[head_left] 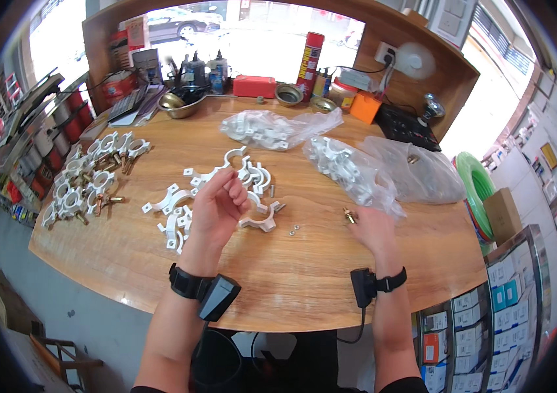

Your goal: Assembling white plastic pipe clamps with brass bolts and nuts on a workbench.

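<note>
My left hand (221,208) is raised over the middle of the table, its fingers curled in; whatever they may hold is hidden. Around and behind it lie loose white pipe clamp halves (174,198). My right hand (374,229), at the right, pinches a brass-coloured expansion bolt (349,215) at its fingertips. Two small nuts (295,229) lie between the hands, and a short grey threaded stud (272,190) rests by the clamp halves. At the far left is a group of round white pipe clamps (69,196) with brass-coloured bolts attached.
Behind the hands are a clear bag of white clamps (259,130), a second one (337,167), and a bag (416,173) with a brass-coloured piece. Along the back stand metal bowls (183,108), a red box (254,86), a red spray can (309,65) and an orange box (365,106).
</note>
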Tool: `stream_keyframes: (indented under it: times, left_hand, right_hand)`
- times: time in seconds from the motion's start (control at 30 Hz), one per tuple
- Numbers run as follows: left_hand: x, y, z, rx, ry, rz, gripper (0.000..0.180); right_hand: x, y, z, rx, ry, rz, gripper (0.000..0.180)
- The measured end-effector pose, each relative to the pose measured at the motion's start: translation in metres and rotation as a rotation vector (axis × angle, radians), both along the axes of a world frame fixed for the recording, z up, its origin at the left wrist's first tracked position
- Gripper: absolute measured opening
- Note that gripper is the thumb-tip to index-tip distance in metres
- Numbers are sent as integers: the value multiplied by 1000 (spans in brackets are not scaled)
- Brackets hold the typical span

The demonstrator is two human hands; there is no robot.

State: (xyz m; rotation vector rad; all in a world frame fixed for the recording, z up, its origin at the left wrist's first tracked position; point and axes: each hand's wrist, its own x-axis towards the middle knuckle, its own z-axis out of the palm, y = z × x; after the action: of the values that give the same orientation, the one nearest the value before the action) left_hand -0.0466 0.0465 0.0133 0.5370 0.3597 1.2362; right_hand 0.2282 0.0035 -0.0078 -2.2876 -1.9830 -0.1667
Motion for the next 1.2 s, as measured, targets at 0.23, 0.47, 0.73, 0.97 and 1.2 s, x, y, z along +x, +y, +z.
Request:
stream_keyframes:
  times: [0.23, 0.47, 0.73, 0.97, 1.2]
  left_hand:
    - [-14, 6, -5, 128, -279, -39, 28]
    - [-13, 7, -3, 135, -387, -19, 26]
    - [-8, 3, -7, 191, -363, -111, 18]
    - [18, -14, 1, 326, 287, 125, 28]
    - [30, -23, -9, 435, 512, 54, 38]
  right_hand:
    - [-72, -11, 32, 259, 295, 445, 15]
    - [-116, -3, 2, 255, 241, 665, 18]
    - [-122, 17, -24, 243, 126, 624, 27]
    - [-115, 5, 10, 431, 910, 428, 19]
    - [-127, -8, 12, 636, 915, 593, 24]
